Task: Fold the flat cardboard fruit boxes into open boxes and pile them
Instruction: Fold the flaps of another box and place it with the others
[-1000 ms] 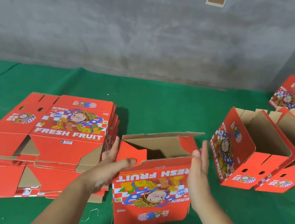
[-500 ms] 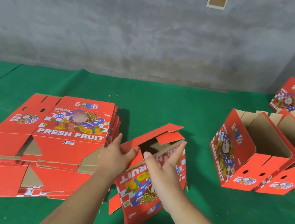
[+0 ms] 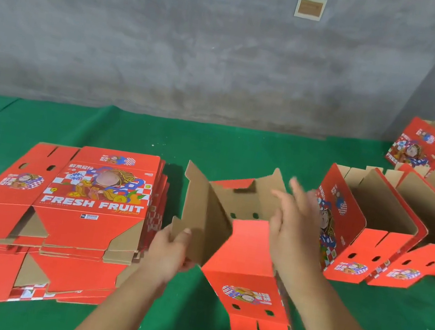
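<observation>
**Box half opened between your hands, right hand blurred**

Head view. Your right hand (image 3: 296, 231) is smeared by motion, so you cannot see well where its fingertips end; the fingers look straight and spread wide, at the right side of the half-folded box (image 3: 240, 244), and it is hard to tell if they touch the cardboard. The near right wall of this box is hidden behind your right forearm. The folded boxes (image 3: 373, 230) at the right edge of the green mat (image 3: 128, 134) are cut off by the frame, and the ones behind them cannot be counted. The lower left corner of the flat stack (image 3: 64, 204) is cut off too.

Compared with half a second ago, the box is no longer a narrow, tilted shape: it is now opened, its brown inside faces you, and a red end panel with two slots hangs down toward you. Your right hand has gone from the top flaps to the right side.

Your left hand (image 3: 171, 249) holds the lower edge of the brown left flap, thumb on top and fingers curled under. The box is in the middle of the mat, between the flat stack on the left and the folded boxes on the right.
</observation>
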Demonstrator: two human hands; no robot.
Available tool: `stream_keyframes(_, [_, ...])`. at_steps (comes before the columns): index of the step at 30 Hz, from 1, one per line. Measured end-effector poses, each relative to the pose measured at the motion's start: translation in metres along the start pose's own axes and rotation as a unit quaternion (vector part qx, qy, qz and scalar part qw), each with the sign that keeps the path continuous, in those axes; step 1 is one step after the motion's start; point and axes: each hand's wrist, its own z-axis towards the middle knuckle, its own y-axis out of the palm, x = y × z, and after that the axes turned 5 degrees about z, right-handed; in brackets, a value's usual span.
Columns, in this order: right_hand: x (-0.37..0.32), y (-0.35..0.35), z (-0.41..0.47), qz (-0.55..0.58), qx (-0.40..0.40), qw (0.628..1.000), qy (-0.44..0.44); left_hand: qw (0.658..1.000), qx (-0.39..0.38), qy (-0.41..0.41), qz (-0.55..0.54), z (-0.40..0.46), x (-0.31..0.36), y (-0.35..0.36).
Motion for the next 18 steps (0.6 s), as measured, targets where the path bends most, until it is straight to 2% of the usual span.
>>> stream_keyframes(2, [-0.002,-0.01,-0.001,-0.112,0.03,0.992,-0.055,0.997,0.045,0.042,-0.04,-0.014,0.002,0.022])
stream_keyframes(5, [-0.004,-0.017,-0.009,-0.108,0.068,0.987,-0.094,0.983,0.076,0.033,-0.165,-0.026,0.002,0.043])
stream_keyframes(7, [0.005,-0.012,-0.015,-0.087,0.077,0.986,-0.118,0.976,0.076,0.02,-0.202,-0.029,0.005,0.052])
stream_keyframes(8, [0.012,-0.01,-0.016,-0.038,0.054,0.992,-0.105,0.976,0.074,0.023,-0.202,-0.03,0.006,0.055])
stream_keyframes(10, [0.025,-0.004,-0.017,0.106,0.019,0.994,0.011,0.976,0.072,0.037,-0.2,-0.033,0.007,0.061])
stream_keyframes(11, [0.03,-0.003,-0.017,0.187,0.026,0.978,0.092,0.977,0.071,0.045,-0.195,-0.034,0.007,0.063])
stream_keyframes(13, [0.036,0.001,-0.023,0.345,0.066,0.915,0.198,0.981,0.065,0.049,-0.178,-0.038,0.011,0.066])
stream_keyframes(14, [0.036,0.004,-0.031,0.384,0.091,0.895,0.208,0.982,0.055,0.04,-0.175,-0.041,0.015,0.07])
stream_keyframes(15, [0.034,0.009,-0.043,0.394,0.104,0.894,0.185,0.982,0.04,0.026,-0.181,-0.044,0.019,0.075])
stream_keyframes(18, [0.024,0.036,-0.079,0.339,0.055,0.934,0.101,0.983,-0.002,0.011,-0.181,-0.061,0.024,0.094])
